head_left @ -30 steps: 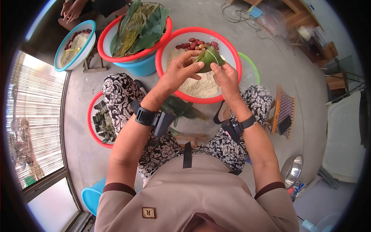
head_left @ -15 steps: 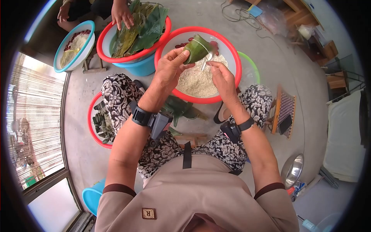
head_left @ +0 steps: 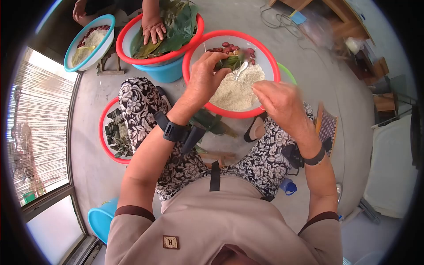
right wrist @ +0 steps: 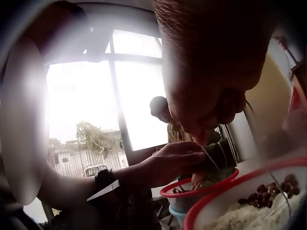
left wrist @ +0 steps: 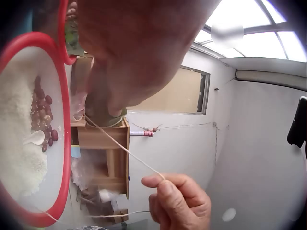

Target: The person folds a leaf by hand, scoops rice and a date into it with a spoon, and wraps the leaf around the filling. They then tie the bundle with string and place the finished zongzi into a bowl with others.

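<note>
In the head view my left hand grips a leaf-wrapped rice dumpling over a red-rimmed basin. My right hand is off to the right, nearer my body. In the left wrist view its thumb and forefinger pinch a pale string, which runs straight up to the dumpling. A loose end of string trails below that hand. White rice, dark red beans or dates and a white spoon lie in the basin. My left fingers hide part of the dumpling.
Another person's hand rests on leaves in a second red-rimmed basin, at the back left. Beside it a blue-rimmed basin holds rice. Wrapped dumplings fill a basin by my left leg. Long leaves lie between my knees.
My right hand has pulled away from the dumpling, right and toward my body, drawing the string. The dumpling has tilted in my left hand. The other person's hand has come onto the leaves.
</note>
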{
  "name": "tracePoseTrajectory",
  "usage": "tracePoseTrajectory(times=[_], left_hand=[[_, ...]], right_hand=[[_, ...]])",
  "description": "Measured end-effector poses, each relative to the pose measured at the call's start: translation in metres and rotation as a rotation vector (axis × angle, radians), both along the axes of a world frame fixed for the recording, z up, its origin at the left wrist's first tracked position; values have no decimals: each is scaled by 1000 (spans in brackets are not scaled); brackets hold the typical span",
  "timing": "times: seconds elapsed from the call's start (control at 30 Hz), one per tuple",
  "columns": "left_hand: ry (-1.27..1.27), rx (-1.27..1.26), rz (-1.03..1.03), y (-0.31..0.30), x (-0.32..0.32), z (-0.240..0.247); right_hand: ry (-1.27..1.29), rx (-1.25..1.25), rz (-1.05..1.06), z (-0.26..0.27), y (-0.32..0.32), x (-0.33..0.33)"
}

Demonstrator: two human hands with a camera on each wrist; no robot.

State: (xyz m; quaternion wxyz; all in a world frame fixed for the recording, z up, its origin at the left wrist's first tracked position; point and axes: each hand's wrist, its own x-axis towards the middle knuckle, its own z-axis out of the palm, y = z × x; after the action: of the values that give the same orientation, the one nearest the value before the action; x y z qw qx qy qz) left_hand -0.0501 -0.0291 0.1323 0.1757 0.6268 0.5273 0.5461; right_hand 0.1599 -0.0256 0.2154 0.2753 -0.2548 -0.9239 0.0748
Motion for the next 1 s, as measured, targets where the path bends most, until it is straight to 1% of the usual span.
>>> tracePoseTrajectory(times=[0.03,0.07,0.1,0.13,0.17,0.23,0.27,0.3,0.33,0.37,0.4,0.43,0.47,0.5,0.53,0.57,0.6,0.63,0.7,0.73,0.77,0.8,0.83,0.87,0.9,0.93,0.97,1.0], left_hand=[[-4,-1,-7,0,3,-3],[24,32,-70,-1,7,-5],[52,65,-132,-3,10,-6],[68,19,-195,-7,12,-1],[66,17,-201,-9,14,1],[91,-62,-370,-11,16,5],[47,-84,-402,-12,17,8],[45,-84,-406,-11,18,7],[-72,-102,-448,-11,18,6],[-189,-119,-487,-9,18,5],[-190,-116,-485,-8,18,3],[-441,-149,-478,-6,17,0],[-690,-183,-465,-5,17,-1],[-687,-183,-461,-2,12,-3],[-905,-236,-459,3,5,-5],[-1123,-286,-448,6,-2,-8],[-1205,-273,-410,9,-6,-11],[-1203,-276,-404,11,-12,-13],[-1362,-319,-399,15,-19,-15],[-1385,-289,-359,15,-20,-14],[-1386,-286,-357,16,-21,-16],[-1371,-271,-306,19,-24,-20],[-1356,-256,-254,19,-27,-21],[-1356,-254,-249,18,-27,-23],[-1268,-231,-192,19,-25,-22],[-1179,-207,-138,20,-23,-22],[-1179,-208,-141,20,-21,-22],[-973,-198,-87,19,-18,-23]], right_hand=[[39,68,49,8,8,-3],[36,67,41,16,17,-5],[-3,120,56,23,27,-7],[-40,172,72,26,38,-9],[-42,169,66,25,50,-10],[-67,38,-1,17,74,-7],[-70,38,-6,9,87,-4],[-7,-221,-16,-6,101,0],[56,-480,-25,-22,108,3],[54,-477,-24,-39,105,3],[237,-777,-79,-57,98,1],[425,-1075,-134,-73,90,1],[377,-1143,-200,-85,78,4],[328,-1211,-266,-96,66,7],[329,-1215,-261,-107,57,8],[497,-1321,-243,-118,49,8],[667,-1423,-223,-121,42,6],[667,-1429,-220,-122,36,4],[485,-1166,-195,-120,27,2],[485,-1163,-194,-117,24,3],[396,-1002,-221,-116,20,3],[306,-843,-243,-115,15,4],[302,-845,-238,-108,8,3],[219,-668,-231,-97,-1,4],[138,-489,-225,-85,-8,5],[139,-488,-225,-74,-15,6],[77,-347,-190,-62,-21,7],[14,-206,-155,-51,-23,8]])
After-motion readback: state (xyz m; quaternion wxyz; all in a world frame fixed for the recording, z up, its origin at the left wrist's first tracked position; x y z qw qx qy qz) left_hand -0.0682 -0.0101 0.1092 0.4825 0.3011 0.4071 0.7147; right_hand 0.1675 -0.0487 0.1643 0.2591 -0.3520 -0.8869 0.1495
